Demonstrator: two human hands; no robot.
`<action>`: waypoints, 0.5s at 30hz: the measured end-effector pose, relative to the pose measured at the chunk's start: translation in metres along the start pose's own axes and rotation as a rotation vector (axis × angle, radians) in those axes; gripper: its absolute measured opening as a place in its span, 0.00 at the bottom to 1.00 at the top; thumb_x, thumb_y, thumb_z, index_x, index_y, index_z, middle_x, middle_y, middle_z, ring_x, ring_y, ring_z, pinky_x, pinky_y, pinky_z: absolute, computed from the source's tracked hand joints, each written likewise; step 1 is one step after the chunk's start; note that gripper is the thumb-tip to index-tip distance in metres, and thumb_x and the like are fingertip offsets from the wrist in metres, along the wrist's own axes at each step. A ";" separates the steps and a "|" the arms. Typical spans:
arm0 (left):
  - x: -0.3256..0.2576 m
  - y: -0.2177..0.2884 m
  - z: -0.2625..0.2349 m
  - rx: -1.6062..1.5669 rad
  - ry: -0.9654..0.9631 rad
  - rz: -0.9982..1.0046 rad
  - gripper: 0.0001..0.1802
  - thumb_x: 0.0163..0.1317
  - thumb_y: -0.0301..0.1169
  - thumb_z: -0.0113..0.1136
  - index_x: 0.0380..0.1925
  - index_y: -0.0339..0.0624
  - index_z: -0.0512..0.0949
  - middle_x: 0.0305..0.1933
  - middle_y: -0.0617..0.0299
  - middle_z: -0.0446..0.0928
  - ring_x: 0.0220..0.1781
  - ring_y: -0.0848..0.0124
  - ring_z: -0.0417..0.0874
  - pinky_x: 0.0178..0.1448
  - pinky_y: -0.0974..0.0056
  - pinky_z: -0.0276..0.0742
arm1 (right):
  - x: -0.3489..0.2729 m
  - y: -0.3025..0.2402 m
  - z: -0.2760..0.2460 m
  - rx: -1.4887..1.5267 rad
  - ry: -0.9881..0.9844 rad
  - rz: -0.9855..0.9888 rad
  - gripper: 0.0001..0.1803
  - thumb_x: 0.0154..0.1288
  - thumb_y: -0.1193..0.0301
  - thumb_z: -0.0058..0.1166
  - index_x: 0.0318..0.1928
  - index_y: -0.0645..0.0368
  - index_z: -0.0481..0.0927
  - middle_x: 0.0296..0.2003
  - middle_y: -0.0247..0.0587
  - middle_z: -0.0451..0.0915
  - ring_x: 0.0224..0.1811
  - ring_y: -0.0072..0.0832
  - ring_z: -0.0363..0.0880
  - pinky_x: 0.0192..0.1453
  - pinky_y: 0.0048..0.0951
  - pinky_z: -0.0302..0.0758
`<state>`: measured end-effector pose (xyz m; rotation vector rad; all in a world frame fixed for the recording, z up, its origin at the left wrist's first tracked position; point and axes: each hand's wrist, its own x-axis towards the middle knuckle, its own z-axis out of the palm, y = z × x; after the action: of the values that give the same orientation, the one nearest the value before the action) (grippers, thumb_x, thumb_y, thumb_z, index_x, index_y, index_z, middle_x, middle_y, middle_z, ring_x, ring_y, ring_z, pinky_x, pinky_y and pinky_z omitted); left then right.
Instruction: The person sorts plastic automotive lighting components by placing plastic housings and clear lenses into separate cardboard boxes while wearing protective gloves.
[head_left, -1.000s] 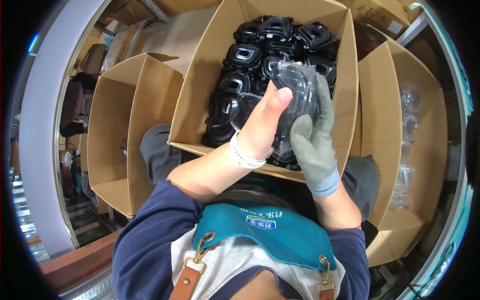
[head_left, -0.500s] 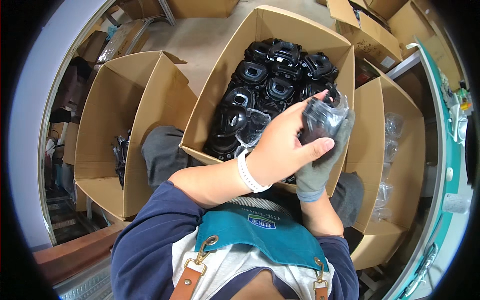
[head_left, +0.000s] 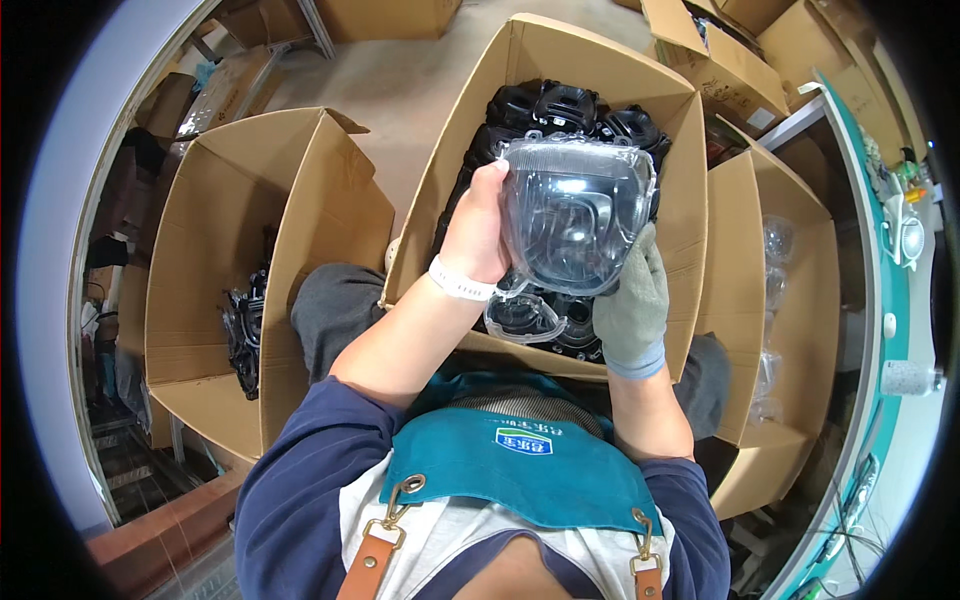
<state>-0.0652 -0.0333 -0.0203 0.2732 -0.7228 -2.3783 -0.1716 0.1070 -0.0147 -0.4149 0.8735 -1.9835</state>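
Between both hands is a headlamp [head_left: 575,215] with a clear, ribbed-edged lens over a black housing, its lens facing up toward me. My bare left hand [head_left: 478,235], a white band at its wrist, grips the left edge with the thumb up at the rim. On the lower right side my right hand [head_left: 632,305] holds it in a grey glove; part of its fingers is hidden behind the lamp. Below sits an open cardboard box [head_left: 655,78] filled with several black lamp housings [head_left: 562,105]. A loose clear lens cover [head_left: 525,318] lies on them, nearest me.
A tall cardboard box [head_left: 330,190] on the left contains black parts [head_left: 242,340]. The box [head_left: 738,290] on the right holds several clear lens covers [head_left: 777,245]. Beyond it runs a teal-edged bench [head_left: 868,140]. More cartons [head_left: 715,70] stand at the back right.
The headlamp, previously tilted on edge at the right, has turned so its lens faces up and moved left. My left hand has shifted from across its side to its left edge.
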 end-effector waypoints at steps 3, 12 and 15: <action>0.007 -0.017 -0.028 0.118 0.211 0.074 0.26 0.70 0.48 0.33 0.49 0.42 0.75 0.49 0.57 0.79 0.47 0.66 0.80 0.49 0.59 0.77 | -0.003 0.008 -0.014 -0.838 -0.122 -0.231 0.07 0.68 0.76 0.52 0.44 0.65 0.75 0.33 0.29 0.73 0.35 0.14 0.70 0.42 0.16 0.70; 0.004 -0.010 -0.015 -0.138 0.300 0.129 0.27 0.70 0.50 0.31 0.45 0.42 0.76 0.43 0.56 0.81 0.42 0.62 0.82 0.44 0.60 0.79 | -0.012 0.035 0.021 -0.886 -0.090 -0.338 0.19 0.58 0.74 0.63 0.47 0.67 0.73 0.32 0.38 0.77 0.33 0.24 0.75 0.38 0.27 0.73; 0.002 -0.010 -0.020 -0.211 0.336 0.126 0.28 0.70 0.50 0.32 0.46 0.40 0.75 0.43 0.54 0.81 0.45 0.60 0.83 0.51 0.57 0.79 | -0.011 0.030 0.032 -1.122 -0.186 -0.447 0.13 0.56 0.74 0.63 0.40 0.65 0.75 0.30 0.37 0.76 0.32 0.22 0.73 0.36 0.27 0.72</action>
<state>-0.0650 -0.0368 -0.0424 0.5062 -0.3204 -2.1919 -0.1290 0.0925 -0.0131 -1.4975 1.8385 -1.5894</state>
